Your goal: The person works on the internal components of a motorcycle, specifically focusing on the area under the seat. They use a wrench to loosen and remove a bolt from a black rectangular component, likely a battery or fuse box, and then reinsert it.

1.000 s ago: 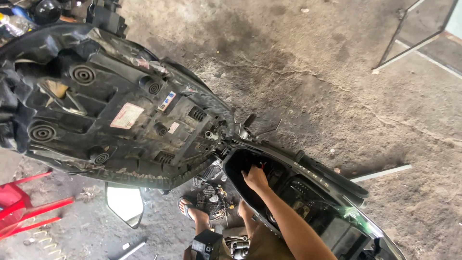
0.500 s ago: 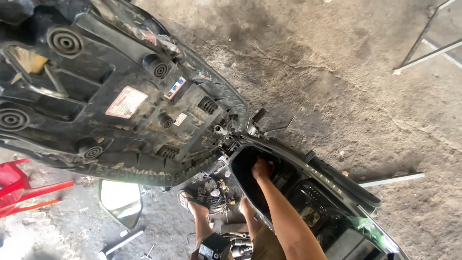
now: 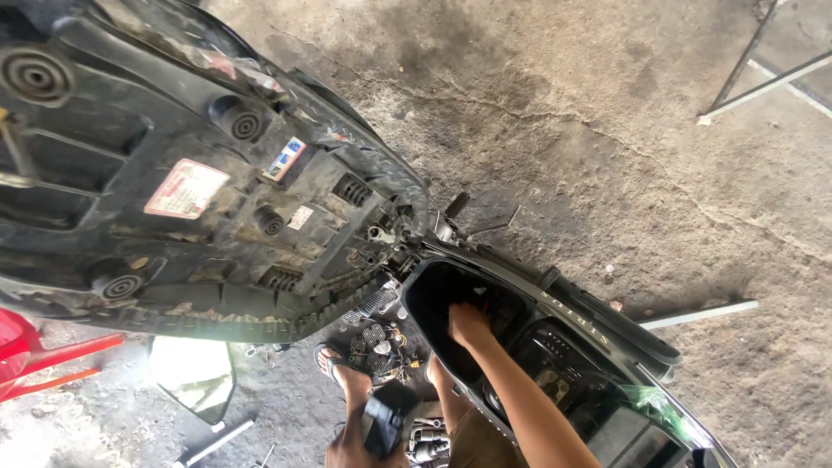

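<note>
Raised scooter seat (image 3: pixel 191 191), underside up, fills the left and far side, hinged over the body. Below it the open under-seat storage bin (image 3: pixel 433 299), a dark tub set in the black scooter body (image 3: pixel 589 347) running near-right. Right hand (image 3: pixel 468 322) is down inside the bin, fingers curled toward the bottom; cannot tell whether they pinch anything, the interior is too dark, only a hint of red beside the hand. Left hand (image 3: pixel 347 449) at the near edge, closed around a small black box-shaped object (image 3: pixel 386 420). Loose metal parts (image 3: pixel 381 342) lie on the concrete just left of the bin. Risk, judged: the propped seat could drop onto the forearm if bumped; small parts could scatter underfoot near the sandalled foot (image 3: pixel 334 364).
</note>
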